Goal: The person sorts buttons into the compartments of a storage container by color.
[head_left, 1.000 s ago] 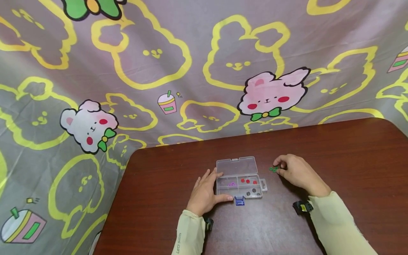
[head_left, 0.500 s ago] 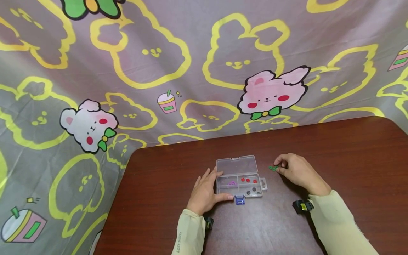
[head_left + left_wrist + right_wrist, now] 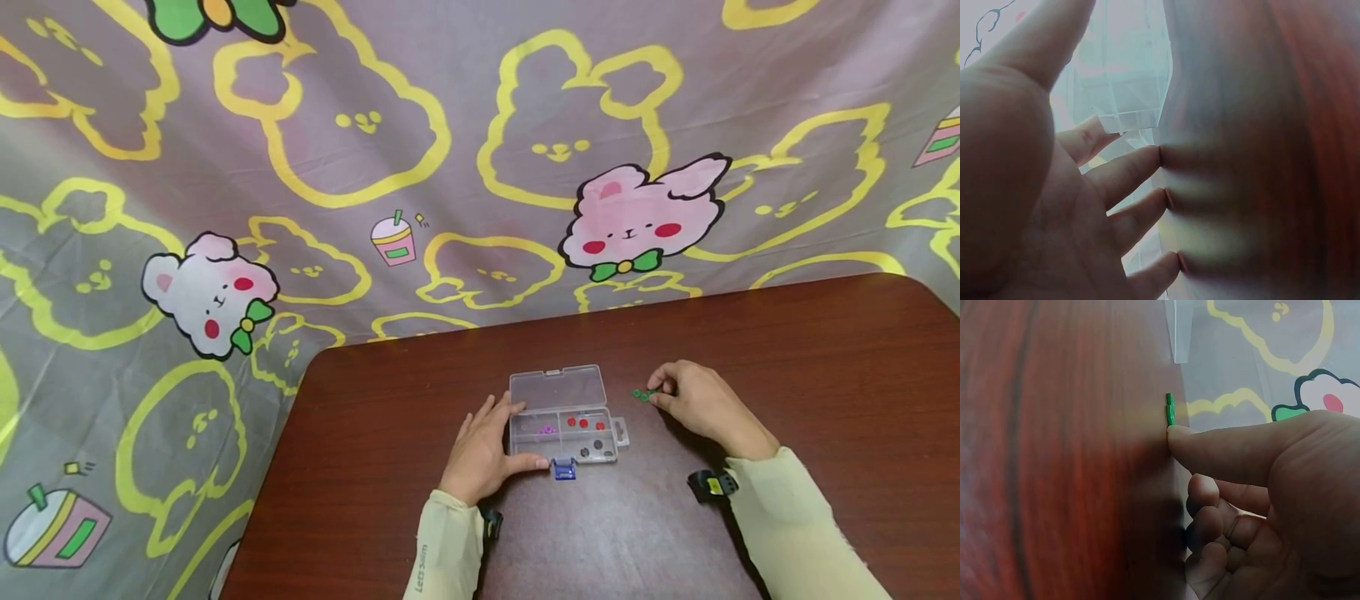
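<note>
A clear plastic compartment box (image 3: 534, 452) lies on the table with its lid (image 3: 557, 388) raised at the back. My left hand (image 3: 480, 454) holds against the box's left side, its thumb along the front edge, index finger at the back corner. In the left wrist view its other fingertips (image 3: 1161, 156) touch the table. Right of the box, several small green ring-like pieces (image 3: 642, 395) lie together. My right hand (image 3: 707, 407) has thumb and curled index finger at the rightmost green piece. The right wrist view shows the thumb tip (image 3: 1179, 439) right beside green pieces (image 3: 1170, 410).
Purple rings (image 3: 548, 431), red round pieces (image 3: 583, 423) and dark round pieces (image 3: 597, 445) lie in separate compartments. A blue latch (image 3: 564, 469) hangs at the box's front, and a clear hanging tab (image 3: 621, 432) juts right. A patterned curtain (image 3: 480, 150) stands behind the brown table (image 3: 390, 417).
The view has tilted very slightly. The left hand keeps its place on the box. The right fingertips make only a small shift at the green pieces.
</note>
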Demonstrator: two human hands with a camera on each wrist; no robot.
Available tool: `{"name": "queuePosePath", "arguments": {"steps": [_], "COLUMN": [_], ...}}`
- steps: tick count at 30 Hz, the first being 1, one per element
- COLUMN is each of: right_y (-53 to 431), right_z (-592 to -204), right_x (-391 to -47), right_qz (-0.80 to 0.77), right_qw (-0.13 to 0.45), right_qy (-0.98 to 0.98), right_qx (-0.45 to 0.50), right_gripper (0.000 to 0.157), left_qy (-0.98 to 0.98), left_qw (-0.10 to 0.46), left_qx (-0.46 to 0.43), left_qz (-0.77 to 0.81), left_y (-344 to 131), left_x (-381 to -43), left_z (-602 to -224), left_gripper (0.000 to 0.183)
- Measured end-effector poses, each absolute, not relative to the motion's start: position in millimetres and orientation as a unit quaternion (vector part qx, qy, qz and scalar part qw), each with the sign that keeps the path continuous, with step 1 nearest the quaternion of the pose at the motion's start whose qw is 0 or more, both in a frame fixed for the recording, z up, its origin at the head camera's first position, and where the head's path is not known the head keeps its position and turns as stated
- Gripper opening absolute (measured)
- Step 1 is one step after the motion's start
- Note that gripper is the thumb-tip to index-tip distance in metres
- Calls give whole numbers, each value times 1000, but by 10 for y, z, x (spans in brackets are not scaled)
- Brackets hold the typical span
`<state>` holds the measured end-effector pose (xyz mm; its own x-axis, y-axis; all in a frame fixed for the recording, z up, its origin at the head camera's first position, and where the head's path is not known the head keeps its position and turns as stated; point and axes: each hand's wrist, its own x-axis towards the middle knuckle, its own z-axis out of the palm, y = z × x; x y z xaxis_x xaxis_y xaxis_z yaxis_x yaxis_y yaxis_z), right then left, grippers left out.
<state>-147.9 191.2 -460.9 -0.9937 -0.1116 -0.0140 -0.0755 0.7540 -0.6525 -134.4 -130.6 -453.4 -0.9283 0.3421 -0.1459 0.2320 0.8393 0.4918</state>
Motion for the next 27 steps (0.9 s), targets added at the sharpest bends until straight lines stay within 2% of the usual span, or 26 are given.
{"name": "queuePosePath", "arguments": {"steps": [27], "right_y": [1897], "right_z": [-4568], "right_x": [-1463], "right_qz": [-332], "right_qw": [43], "right_qy": [942], "right_qx": [-31], "right_gripper": [8], "left_qy": [952], "left_qw": [118], "left_qx": [151], "left_qz": [239], "left_y": [-1312], "left_x": [-1331], "left_z": [-4515], "left_gripper": [88]}}
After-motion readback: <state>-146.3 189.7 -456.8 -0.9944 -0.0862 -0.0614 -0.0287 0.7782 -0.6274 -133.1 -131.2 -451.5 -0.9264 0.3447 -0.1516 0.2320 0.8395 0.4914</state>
